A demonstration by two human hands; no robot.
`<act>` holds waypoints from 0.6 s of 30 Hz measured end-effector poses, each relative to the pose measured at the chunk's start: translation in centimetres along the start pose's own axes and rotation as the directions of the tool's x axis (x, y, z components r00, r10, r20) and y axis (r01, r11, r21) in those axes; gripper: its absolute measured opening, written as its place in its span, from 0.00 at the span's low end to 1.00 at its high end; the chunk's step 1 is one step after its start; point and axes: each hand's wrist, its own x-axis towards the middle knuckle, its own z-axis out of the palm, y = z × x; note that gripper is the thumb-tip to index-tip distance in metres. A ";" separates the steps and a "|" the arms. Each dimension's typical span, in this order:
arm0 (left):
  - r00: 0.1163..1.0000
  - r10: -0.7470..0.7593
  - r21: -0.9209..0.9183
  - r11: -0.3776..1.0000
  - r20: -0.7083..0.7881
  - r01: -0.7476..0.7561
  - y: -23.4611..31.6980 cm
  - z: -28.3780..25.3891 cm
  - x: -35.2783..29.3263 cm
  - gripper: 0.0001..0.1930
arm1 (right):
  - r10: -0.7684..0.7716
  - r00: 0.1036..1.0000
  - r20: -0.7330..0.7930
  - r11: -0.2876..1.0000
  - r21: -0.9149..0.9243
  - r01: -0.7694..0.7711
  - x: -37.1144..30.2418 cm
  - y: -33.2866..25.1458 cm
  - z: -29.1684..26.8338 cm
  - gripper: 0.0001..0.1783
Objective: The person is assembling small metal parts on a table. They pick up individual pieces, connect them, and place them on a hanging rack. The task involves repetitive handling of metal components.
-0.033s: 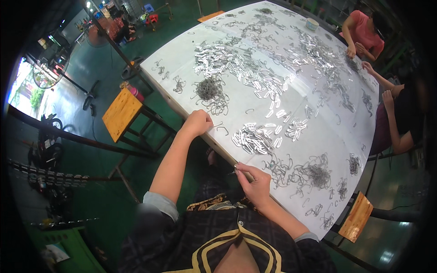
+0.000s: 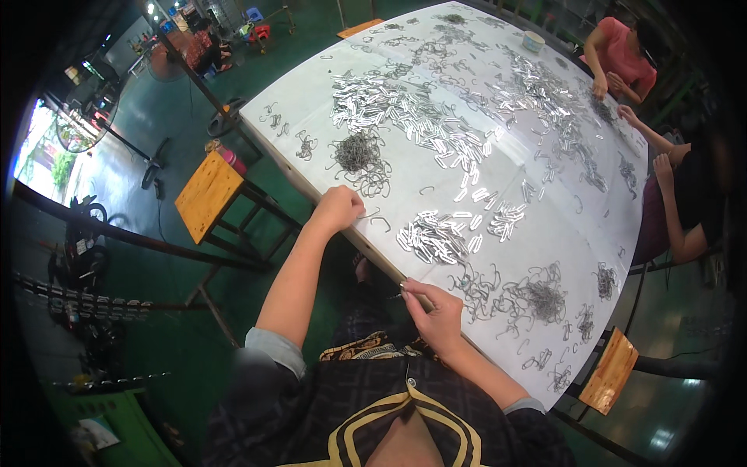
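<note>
At the near edge of the white-covered table (image 2: 436, 194), my left hand (image 2: 340, 208) is closed with its fingertips together. Bent wire hooks (image 2: 380, 222) lie right beside those fingertips; whether one is in the grip is hidden. Lower right, my right hand (image 2: 437, 310) pinches a small silvery metal piece between thumb and forefinger, just over the table's edge. Between and beyond my hands lies a heap of shiny oblong metal pieces (image 2: 433, 240). A tangle of dark wire hooks (image 2: 356, 153) sits past my left hand, and another pile of hooks (image 2: 543, 300) to the right of my right hand.
More oblong pieces (image 2: 366, 105) spread across the table. Two people sit along the far right side, one in a pink shirt (image 2: 626, 58), their hands over the tabletop. A round tub (image 2: 533, 41) stands at the back. Wooden stools (image 2: 208, 194) flank the table at left and right.
</note>
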 end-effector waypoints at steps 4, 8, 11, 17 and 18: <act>0.906 0.296 0.250 0.942 -0.303 -0.224 -0.1 1.6 1.8 0.04 | 0.009 1.000 0.008 1.000 0.015 -0.010 -0.2 0.3 0.2 0.07; 0.851 0.451 0.449 0.841 -0.269 -0.304 -0.3 3.1 3.0 0.04 | -0.008 1.000 -0.003 1.000 0.003 0.008 -0.2 0.3 0.1 0.07; 0.813 0.529 0.545 0.768 -0.243 -0.337 -0.2 3.3 3.4 0.03 | -0.007 1.000 -0.009 1.000 -0.010 0.007 -0.2 0.3 -0.1 0.07; 0.899 0.254 -0.054 0.955 -0.356 -0.292 1.0 1.7 1.8 0.03 | -0.016 1.000 -0.021 1.000 -0.023 0.015 -0.2 0.4 0.0 0.07; 0.946 0.121 -0.269 0.941 -0.302 -0.206 1.8 1.0 0.7 0.03 | -0.015 1.000 -0.024 1.000 -0.021 0.014 -0.2 0.3 0.0 0.07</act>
